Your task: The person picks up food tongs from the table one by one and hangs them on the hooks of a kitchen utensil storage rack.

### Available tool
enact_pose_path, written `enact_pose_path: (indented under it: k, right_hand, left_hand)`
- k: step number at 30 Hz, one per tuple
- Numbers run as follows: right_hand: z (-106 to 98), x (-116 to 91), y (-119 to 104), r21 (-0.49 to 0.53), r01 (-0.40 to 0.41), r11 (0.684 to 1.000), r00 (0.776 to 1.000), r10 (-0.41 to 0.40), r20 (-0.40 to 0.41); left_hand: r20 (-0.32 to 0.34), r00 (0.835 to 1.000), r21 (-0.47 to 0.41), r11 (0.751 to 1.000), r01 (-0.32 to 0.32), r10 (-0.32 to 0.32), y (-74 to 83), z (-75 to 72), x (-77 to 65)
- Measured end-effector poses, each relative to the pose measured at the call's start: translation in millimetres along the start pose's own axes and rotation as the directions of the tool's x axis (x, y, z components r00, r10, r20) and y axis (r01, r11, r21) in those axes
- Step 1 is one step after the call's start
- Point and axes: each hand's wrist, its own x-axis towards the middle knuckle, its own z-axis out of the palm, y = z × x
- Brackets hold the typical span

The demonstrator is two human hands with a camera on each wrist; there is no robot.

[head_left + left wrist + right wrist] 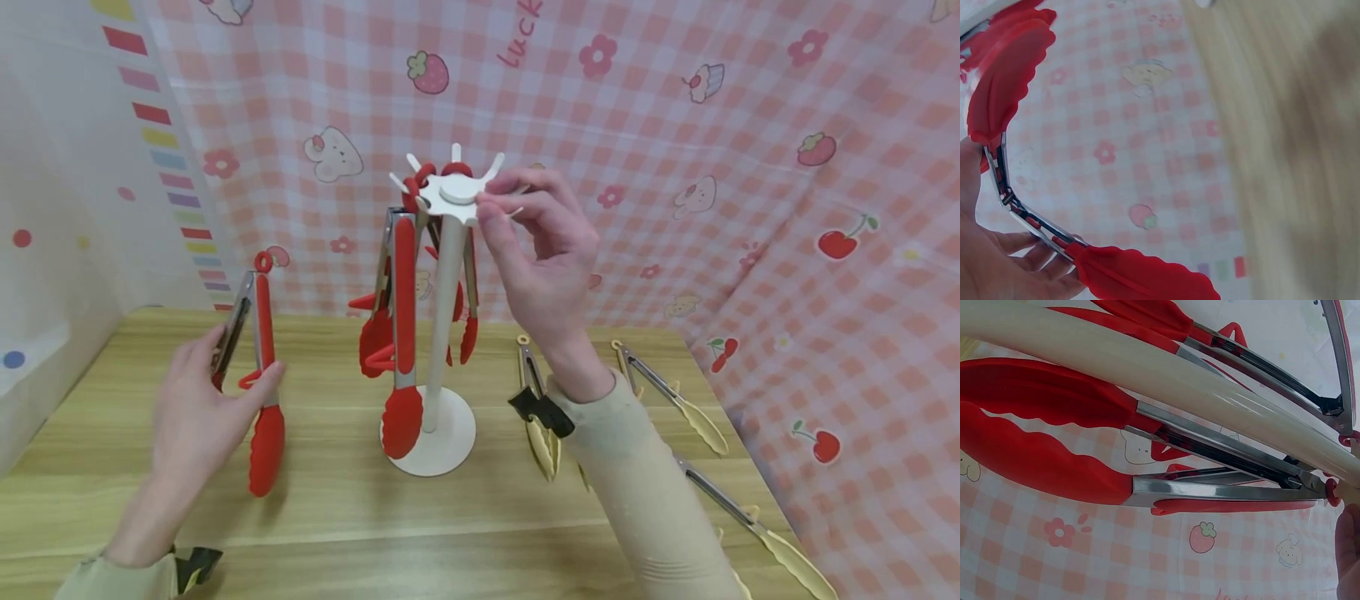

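Note:
My left hand (206, 400) grips a pair of red tongs (267, 442) upright, ring end up, left of the stand. In the left wrist view the red tongs (1141, 272) have their arms spread apart. My right hand (543, 250) pinches the edge of the white hook plate (435, 200) atop the stand, thumb and fingers at one of its arms. Several red tongs (402, 417) hang by their rings from the hooks, around the white pole (447, 317). In the right wrist view, hanging tongs (1047, 394) lie beside the pole, with only my right fingertips (1347, 544) showing.
On the right of the wooden table (337, 517) lie several cream-coloured tongs (701, 425), partly behind my right sleeve (637, 492). The stand's round white base (453, 442) rests mid-table. A pink checked cloth (285, 83) rises behind and to the right.

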Motion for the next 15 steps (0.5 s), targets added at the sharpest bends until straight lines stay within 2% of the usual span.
enact_pose_path:
  k: [4,10,15]
  right_hand:
    - [1.2,-0.2,0.4,0.015,0.002,1.0,1.0,-0.001,-0.008]
    - [2.7,-0.7,0.5,0.011,0.001,1.0,1.0,-0.001,-0.014]
    - [2.9,-1.4,1.4,0.011,0.002,1.0,1.0,-0.002,-0.029]
  left_hand:
    - [-0.022,0.999,-0.021,0.999,-0.024,0.024,9.4,0.2,-3.6]
    - [-0.028,0.999,-0.058,0.998,-0.02,0.019,16.2,1.1,-7.6]
    - [-0.066,0.997,-0.11,0.993,-0.037,0.03,25.1,0.0,-12.8]
